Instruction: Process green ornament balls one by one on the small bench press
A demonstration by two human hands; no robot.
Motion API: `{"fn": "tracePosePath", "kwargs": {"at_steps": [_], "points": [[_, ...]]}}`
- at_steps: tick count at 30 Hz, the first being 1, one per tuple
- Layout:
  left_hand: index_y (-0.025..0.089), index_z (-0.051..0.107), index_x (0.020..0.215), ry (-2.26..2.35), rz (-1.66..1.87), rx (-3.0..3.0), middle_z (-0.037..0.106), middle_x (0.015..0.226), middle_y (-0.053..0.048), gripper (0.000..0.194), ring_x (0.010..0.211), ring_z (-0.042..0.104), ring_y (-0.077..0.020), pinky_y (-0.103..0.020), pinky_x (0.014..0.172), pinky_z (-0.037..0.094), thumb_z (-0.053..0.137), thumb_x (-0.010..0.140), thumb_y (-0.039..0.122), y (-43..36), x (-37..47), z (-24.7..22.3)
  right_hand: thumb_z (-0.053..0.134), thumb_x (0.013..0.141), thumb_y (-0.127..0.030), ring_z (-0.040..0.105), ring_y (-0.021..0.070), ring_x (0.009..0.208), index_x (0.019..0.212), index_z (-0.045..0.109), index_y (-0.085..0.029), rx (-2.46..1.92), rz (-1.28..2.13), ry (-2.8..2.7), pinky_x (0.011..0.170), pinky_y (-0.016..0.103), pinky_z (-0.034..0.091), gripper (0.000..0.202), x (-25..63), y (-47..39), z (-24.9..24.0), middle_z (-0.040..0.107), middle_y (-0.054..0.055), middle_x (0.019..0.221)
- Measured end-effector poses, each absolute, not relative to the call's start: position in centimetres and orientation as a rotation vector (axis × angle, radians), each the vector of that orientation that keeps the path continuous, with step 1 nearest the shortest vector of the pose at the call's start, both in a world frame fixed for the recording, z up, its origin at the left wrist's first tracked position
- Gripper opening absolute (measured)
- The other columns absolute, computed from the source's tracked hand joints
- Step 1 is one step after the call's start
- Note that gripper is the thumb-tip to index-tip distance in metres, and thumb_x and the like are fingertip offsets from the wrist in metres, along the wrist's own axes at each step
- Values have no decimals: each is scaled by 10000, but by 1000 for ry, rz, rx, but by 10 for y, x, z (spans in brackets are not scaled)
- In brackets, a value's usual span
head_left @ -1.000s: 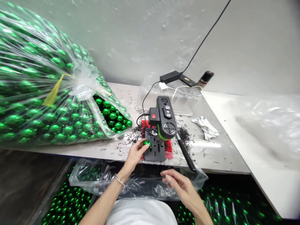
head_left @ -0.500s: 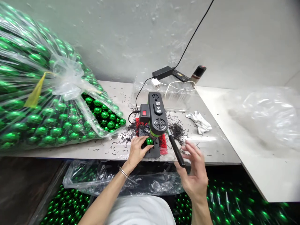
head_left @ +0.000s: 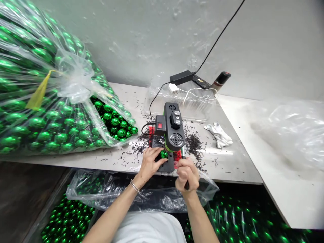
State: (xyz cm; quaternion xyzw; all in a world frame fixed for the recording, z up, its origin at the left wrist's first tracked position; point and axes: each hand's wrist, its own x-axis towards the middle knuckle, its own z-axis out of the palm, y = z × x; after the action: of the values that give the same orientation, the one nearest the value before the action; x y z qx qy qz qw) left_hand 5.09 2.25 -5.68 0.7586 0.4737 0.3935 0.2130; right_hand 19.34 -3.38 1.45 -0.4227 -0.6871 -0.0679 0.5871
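Note:
A shiny green ball [head_left: 164,154] sits on the black base plate [head_left: 167,167] of a small press machine [head_left: 174,126], under its round head. My left hand [head_left: 150,162] pinches the ball from the left between thumb and fingers. My right hand [head_left: 187,174] is wrapped round the press's black lever handle [head_left: 186,185], most of which the fingers hide. A red sheet [head_left: 178,156] lies under the base. Heaps of small black shreds [head_left: 193,143] lie on both sides of the machine.
A big clear bag of green balls [head_left: 50,118], its side open, fills the table's left. Behind the machine are a clear plastic tray [head_left: 157,98], a power adapter [head_left: 181,77] and cables. A white glove [head_left: 218,135] lies right. Below the edge are more green balls [head_left: 71,216].
My right hand, earlier open beside the lever, has moved left and closed round its handle. The lever has swung inward. My left hand keeps its hold on the ball.

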Motion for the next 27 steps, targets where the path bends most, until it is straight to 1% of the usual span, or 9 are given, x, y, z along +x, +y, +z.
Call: {"fn": "tracePosePath", "kwargs": {"at_steps": [4, 11, 13, 16, 19, 22, 24, 27], "points": [[217, 704, 1154, 1300, 1066, 2097, 737, 1108, -100, 352, 1019, 648, -264, -458, 977, 461, 731, 858, 405, 22, 50, -57, 350, 979, -214, 565, 142, 648, 734, 503, -223, -976, -227, -1560, 738, 382, 506, 289, 194, -30, -12, 606, 18, 750], [217, 705, 1144, 1276, 1085, 2072, 738, 1114, -100, 362, 1027, 653, -270, -465, 985, 462, 727, 854, 433, 22, 51, -56, 352, 974, -243, 580, 153, 622, 756, 507, -234, -1003, -222, -1481, 803, 446, 532, 268, 191, -29, -32, 611, 17, 743], [214, 702, 1148, 1273, 1085, 2073, 735, 1122, -105, 360, 1033, 650, -271, -471, 987, 461, 716, 863, 433, 22, 51, -55, 346, 979, -237, 594, 149, 633, 765, 508, -234, -1004, -231, -1523, 829, 441, 531, 268, 192, -28, -35, 609, 11, 747], [190, 695, 1153, 1265, 1083, 2087, 731, 1131, -121, 369, 1040, 641, -276, -476, 980, 461, 701, 875, 433, 21, 50, -55, 357, 982, -220, 602, 133, 657, 764, 511, -229, -1001, -245, -1597, 832, 401, 531, 267, 194, -27, -33, 602, 0, 757], [174, 698, 1147, 1257, 1095, 2076, 730, 1135, -130, 362, 1042, 639, -276, -475, 978, 465, 706, 875, 411, 21, 52, -55, 360, 978, -196, 563, 124, 638, 719, 491, -216, -980, -197, -1583, 740, 360, 513, 291, 193, -29, -11, 574, 3, 742], [199, 710, 1120, 1256, 1105, 2023, 737, 1124, -112, 322, 1031, 646, -273, -480, 976, 474, 734, 856, 382, 23, 53, -54, 392, 955, -137, 533, 125, 613, 663, 467, -208, -979, -77, -1500, 596, 301, 426, 310, 189, -32, 31, 531, -3, 673], [214, 710, 1115, 1256, 1124, 1975, 739, 1114, -106, 313, 1035, 652, -275, -481, 973, 486, 744, 847, 373, 22, 51, -51, 418, 941, -95, 545, 134, 623, 647, 462, -209, -1030, -6, -1424, 585, 292, 404, 318, 186, -32, 59, 476, -22, 599], [206, 686, 1163, 1239, 1170, 1919, 730, 1111, -119, 339, 1057, 658, -277, -466, 958, 516, 712, 872, 378, 9, 40, -46, 437, 940, -85, 549, 130, 623, 646, 479, -205, -1087, 46, -1395, 588, 289, 401, 320, 181, -31, 85, 497, -22, 602]]}}
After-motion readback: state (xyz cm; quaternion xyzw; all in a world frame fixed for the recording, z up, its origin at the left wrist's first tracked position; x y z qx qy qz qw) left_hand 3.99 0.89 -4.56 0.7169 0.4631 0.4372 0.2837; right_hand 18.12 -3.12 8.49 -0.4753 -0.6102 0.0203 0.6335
